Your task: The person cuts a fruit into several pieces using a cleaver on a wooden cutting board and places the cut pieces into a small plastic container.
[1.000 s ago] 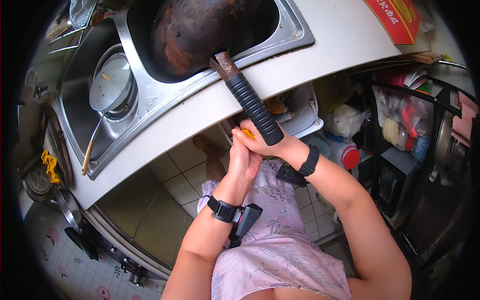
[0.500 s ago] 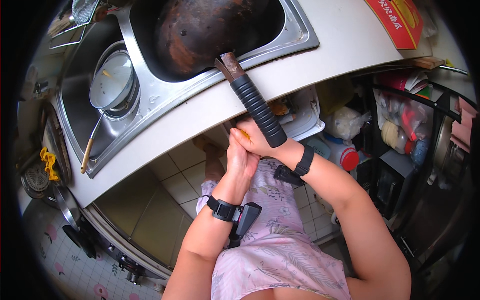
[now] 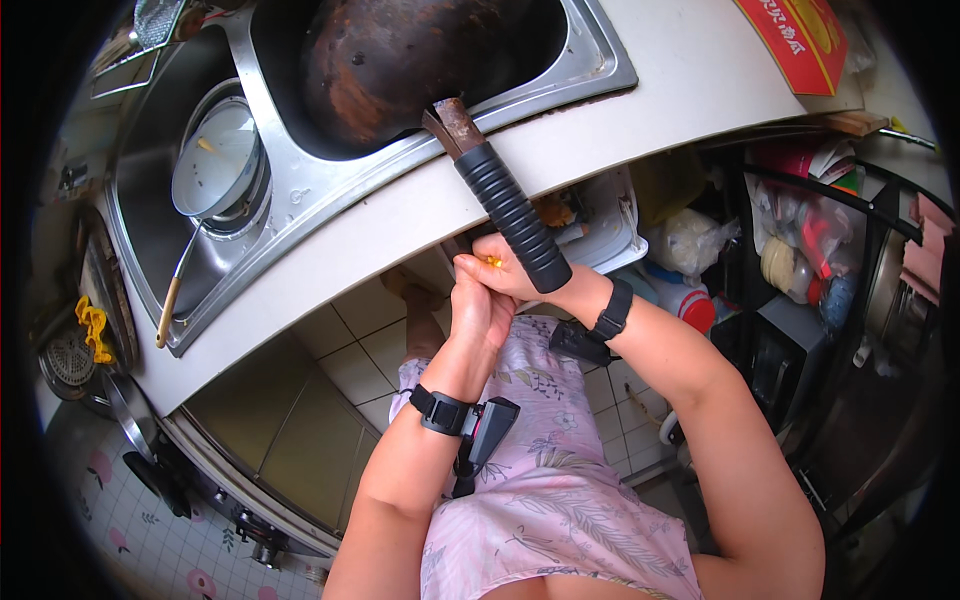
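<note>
My left hand (image 3: 481, 310) and my right hand (image 3: 508, 268) are pressed together just below the counter's front edge. Both are closed, the left one's fingers tucked against the right. A small golden-yellow spot shows at the right hand's fingers; whether it is a ring or something held I cannot tell. The black ribbed handle (image 3: 512, 215) of a wok passes above my right hand and hides part of it. The dark, rust-stained wok (image 3: 390, 70) lies bottom up in the right sink basin. Behind my hands, a white plastic bin (image 3: 625, 215) holds scraps.
In the left basin of the steel sink (image 3: 275, 135) sits a pale ladle-like pan (image 3: 215, 165) with a wooden handle. A red package (image 3: 795, 40) lies on the white counter (image 3: 680, 90). Bagged goods and a dark rack (image 3: 850, 200) stand at right; a yellow cloth (image 3: 94, 328) hangs at left.
My hands stay clasped, with a slight shift of the fingers; the yellow spot at the right hand shows more brightly. The view has shifted slightly. Sink and wok look unchanged.
</note>
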Demonstrator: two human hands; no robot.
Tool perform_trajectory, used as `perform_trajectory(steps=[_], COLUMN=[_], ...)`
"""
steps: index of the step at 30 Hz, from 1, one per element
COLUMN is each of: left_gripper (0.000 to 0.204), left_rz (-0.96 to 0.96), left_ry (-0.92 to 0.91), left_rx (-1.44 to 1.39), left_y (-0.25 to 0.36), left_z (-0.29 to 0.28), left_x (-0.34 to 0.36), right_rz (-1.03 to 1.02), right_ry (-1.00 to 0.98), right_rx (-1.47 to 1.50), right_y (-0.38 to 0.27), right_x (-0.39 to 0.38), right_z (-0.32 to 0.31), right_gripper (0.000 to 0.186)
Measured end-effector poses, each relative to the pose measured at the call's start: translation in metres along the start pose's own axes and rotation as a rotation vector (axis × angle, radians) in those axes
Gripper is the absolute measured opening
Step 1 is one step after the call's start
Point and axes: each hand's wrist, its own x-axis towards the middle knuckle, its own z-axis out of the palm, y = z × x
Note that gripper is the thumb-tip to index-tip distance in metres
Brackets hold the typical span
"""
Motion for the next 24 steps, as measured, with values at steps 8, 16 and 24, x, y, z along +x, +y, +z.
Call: perform_trajectory(steps=[8,16,24], left_gripper=[0.045,0.050,0.051], left_rz=[0.001,0.094,0.033], left_ry=[-0.029,-0.182,-0.424], left_rx=[0.095,0.226,0.165], left_y=[0.005,0.024,0.049], left_z=[-0.004,-0.023,-0.041], left_x=[-0.001,-0.012,-0.021], right_rz=[0.296,0.380,-0.184], right_ry=[-0.035,0.213,0.220], right_rx=[0.511,0.556,-0.223], right_y=[-0.003,-0.008,-0.004], right_x=[0.006,0.004,-0.011], right_z=[-0.004,-0.036,-0.032], right_gripper=[0.022,0.012,0.012])
